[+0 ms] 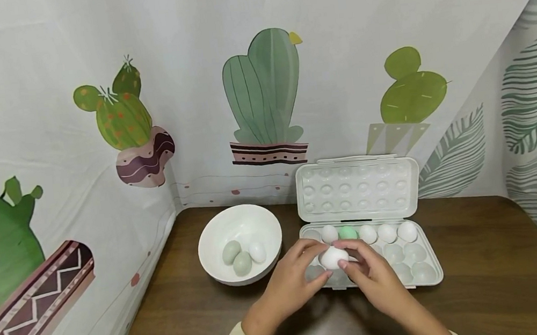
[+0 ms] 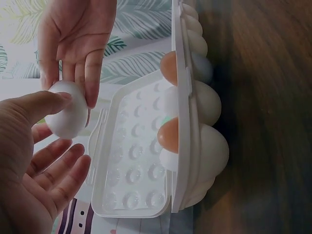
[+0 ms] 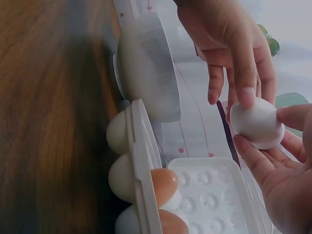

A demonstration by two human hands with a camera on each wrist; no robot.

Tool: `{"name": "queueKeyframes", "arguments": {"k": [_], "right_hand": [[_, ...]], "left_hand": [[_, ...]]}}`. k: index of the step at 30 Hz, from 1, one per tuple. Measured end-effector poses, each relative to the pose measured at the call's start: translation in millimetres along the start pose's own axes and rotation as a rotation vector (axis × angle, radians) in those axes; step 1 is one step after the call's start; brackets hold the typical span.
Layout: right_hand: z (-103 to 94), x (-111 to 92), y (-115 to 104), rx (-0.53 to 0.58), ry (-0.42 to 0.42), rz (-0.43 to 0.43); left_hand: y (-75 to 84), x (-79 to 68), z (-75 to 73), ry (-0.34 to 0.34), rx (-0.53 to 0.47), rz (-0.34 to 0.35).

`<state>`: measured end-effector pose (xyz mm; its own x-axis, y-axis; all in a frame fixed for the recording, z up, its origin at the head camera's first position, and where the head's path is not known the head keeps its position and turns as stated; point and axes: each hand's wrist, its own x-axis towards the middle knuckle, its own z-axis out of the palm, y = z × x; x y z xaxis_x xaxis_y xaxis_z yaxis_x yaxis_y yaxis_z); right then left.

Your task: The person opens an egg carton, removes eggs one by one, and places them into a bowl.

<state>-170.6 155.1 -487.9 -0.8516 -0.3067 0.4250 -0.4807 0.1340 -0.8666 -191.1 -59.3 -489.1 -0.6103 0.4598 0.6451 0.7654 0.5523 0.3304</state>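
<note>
A white egg (image 1: 334,258) is held between both hands, above the front part of an open egg carton (image 1: 434,275). My left hand (image 1: 291,281) pinches it from the left; in the left wrist view its thumb lies across the shell while the other fingers spread loosely below. From the other side my right hand (image 1: 376,278) grips the egg with thumb and fingers. Along the carton's back row sit several white eggs (image 1: 368,234) and a mint green egg (image 1: 348,232). Brown eggs (image 3: 165,186) show in the wrist views but are hidden by the hands in the head view.
Left of the carton stands a white bowl (image 1: 208,243) holding two grey-green eggs (image 1: 242,263) and one white egg (image 1: 257,252). The carton's dimpled lid (image 1: 357,186) leans back against a cactus-print cloth (image 1: 337,74). Everything rests on a brown wooden table (image 1: 491,264).
</note>
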Motion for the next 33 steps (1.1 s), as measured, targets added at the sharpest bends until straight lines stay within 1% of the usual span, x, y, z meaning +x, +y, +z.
{"name": "queueKeyframes", "arguments": {"k": [5, 8, 13, 16, 19, 26, 29, 33], "right_hand": [[3.1, -0.8, 0.4, 0.029, -0.005, 0.019], [5.0, -1.9, 0.3, 0.029, -0.001, 0.042], [6.7, -3.6, 0.0, 0.026, 0.001, 0.078], [6.1, -3.6, -0.7, 0.034, -0.006, 0.078], [5.6, -2.8, -1.3, 0.046, -0.018, 0.063], [3.6, 0.6, -2.7, 0.048, -0.018, -0.015], [2.1, 1.0, -1.9, 0.026, -0.015, -0.02], [-1.6, 0.7, 0.3, -0.027, -0.004, 0.005]], "left_hand": [[1.0, 0.4, 1.9, 0.011, -0.01, 0.016], [1.0, 0.1, 2.8, 0.015, -0.011, 0.022], [1.3, 0.0, 2.7, 0.01, -0.015, 0.024], [1.9, 0.2, 2.3, 0.006, -0.011, 0.02], [2.3, 0.1, 1.4, 0.004, 0.002, 0.019], [0.9, 0.5, -2.1, 0.004, 0.028, 0.006], [1.0, 0.8, -3.5, 0.002, 0.031, -0.009], [1.4, 1.9, -6.1, -0.014, 0.027, -0.047]]}}
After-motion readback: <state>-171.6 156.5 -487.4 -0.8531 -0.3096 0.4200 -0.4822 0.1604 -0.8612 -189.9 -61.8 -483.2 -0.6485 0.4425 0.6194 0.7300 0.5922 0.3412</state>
